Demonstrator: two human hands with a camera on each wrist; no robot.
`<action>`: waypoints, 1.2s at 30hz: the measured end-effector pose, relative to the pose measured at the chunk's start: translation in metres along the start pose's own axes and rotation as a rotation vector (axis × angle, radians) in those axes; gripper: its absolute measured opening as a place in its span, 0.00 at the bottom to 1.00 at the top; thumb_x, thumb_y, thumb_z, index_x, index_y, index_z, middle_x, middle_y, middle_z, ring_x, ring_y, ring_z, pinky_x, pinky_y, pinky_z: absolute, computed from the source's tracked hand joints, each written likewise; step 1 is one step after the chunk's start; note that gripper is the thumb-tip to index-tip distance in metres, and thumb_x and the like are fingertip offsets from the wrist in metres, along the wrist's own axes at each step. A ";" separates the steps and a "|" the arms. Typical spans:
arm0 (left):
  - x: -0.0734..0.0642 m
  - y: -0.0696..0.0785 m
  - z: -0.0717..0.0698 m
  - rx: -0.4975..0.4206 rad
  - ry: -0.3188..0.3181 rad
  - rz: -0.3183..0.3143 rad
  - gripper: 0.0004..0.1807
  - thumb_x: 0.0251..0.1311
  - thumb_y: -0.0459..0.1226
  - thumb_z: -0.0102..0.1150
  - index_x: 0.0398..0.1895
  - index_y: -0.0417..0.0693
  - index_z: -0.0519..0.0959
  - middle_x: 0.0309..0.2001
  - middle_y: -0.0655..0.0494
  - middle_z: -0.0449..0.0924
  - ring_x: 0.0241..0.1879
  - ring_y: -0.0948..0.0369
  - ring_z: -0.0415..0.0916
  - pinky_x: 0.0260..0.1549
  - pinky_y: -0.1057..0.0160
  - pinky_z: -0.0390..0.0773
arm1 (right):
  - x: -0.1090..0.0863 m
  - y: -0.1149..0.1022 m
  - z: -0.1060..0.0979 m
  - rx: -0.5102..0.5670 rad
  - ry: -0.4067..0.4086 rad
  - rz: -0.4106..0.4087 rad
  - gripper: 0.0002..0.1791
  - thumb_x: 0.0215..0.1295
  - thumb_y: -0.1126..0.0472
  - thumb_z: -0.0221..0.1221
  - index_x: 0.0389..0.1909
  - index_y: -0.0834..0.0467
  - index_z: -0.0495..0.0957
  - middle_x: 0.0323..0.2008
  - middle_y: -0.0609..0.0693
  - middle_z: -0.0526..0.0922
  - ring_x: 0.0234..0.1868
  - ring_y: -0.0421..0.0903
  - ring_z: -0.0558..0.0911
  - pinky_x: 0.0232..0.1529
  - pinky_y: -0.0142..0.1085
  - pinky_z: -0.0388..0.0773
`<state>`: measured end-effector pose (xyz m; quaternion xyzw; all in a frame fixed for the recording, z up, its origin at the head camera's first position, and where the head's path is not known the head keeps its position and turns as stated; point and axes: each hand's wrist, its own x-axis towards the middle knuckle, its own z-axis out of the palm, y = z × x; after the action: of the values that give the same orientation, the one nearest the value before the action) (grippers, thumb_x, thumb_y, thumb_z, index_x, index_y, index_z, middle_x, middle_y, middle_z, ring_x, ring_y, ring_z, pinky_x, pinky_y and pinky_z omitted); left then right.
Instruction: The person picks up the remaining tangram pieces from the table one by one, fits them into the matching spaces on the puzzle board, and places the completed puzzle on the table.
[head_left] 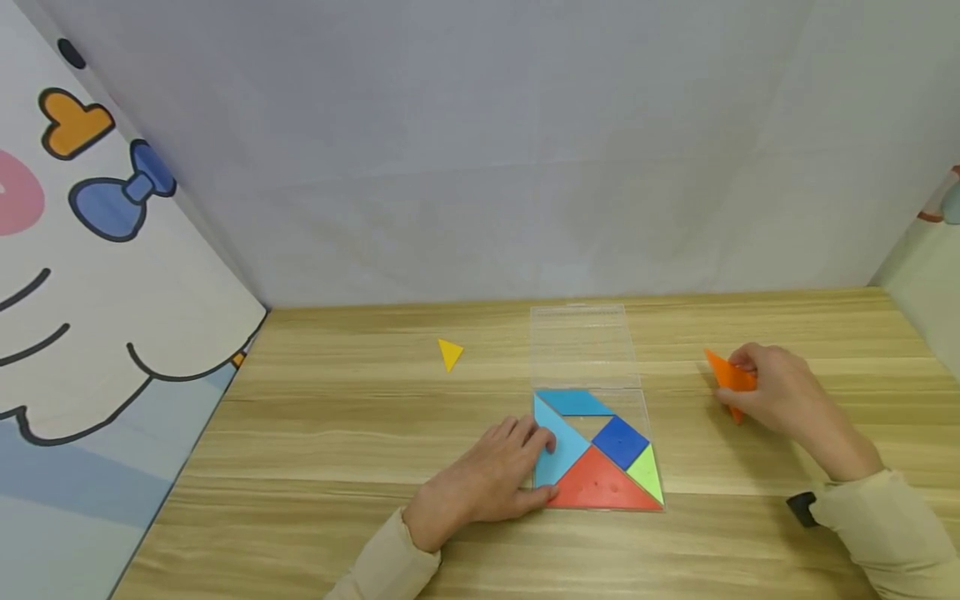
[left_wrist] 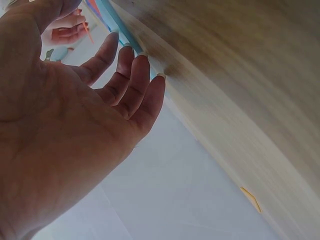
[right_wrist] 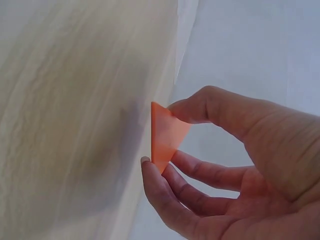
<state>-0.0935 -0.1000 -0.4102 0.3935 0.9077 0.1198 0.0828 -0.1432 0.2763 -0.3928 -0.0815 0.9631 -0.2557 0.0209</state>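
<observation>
My right hand pinches an orange triangular tangram piece and holds it on edge above the table, right of a clear plastic case. In the right wrist view, thumb and fingertips grip the orange piece by its edges. My left hand rests at the case's left side, its loosely bent fingers touching the light blue triangle and the thumb at the lower left corner. Also in the case lie a blue parallelogram, a dark blue square, a red triangle and a green triangle.
A small yellow triangle lies on the wooden table, left of the case. The case's clear lid is folded back toward the white wall. A cartoon-printed panel stands along the left.
</observation>
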 end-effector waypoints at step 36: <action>0.000 0.000 0.001 0.002 -0.006 -0.005 0.20 0.70 0.49 0.62 0.55 0.47 0.73 0.47 0.56 0.68 0.45 0.60 0.65 0.49 0.63 0.71 | -0.001 -0.043 0.025 0.036 0.019 -0.091 0.20 0.54 0.66 0.71 0.44 0.74 0.78 0.41 0.69 0.80 0.42 0.63 0.79 0.47 0.59 0.78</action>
<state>-0.0934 -0.0999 -0.4109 0.3915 0.9086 0.1178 0.0855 -0.1335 0.2277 -0.3938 -0.1223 0.9539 -0.2742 0.0016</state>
